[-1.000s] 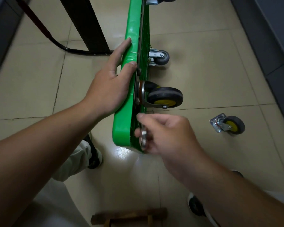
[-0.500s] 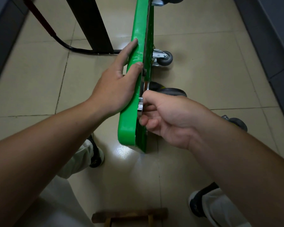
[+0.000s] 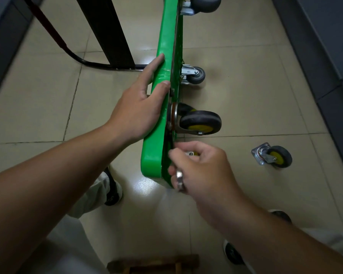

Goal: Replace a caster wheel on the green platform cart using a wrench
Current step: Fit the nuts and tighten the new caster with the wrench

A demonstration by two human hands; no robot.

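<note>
At cart (image 3: 151,155) base | right hand (image 3: 203,172) grip curled on wrench (image 3: 179,179), swung lower | left hand (image 3: 138,110) flat

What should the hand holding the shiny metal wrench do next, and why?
Probably swing the silver metal wrench a short stroke at the mount of the black yellow-hubbed caster wheel. The right hand grips it against the underside of the green plastic platform cart, while the left hand steadies the cart on edge.
</note>
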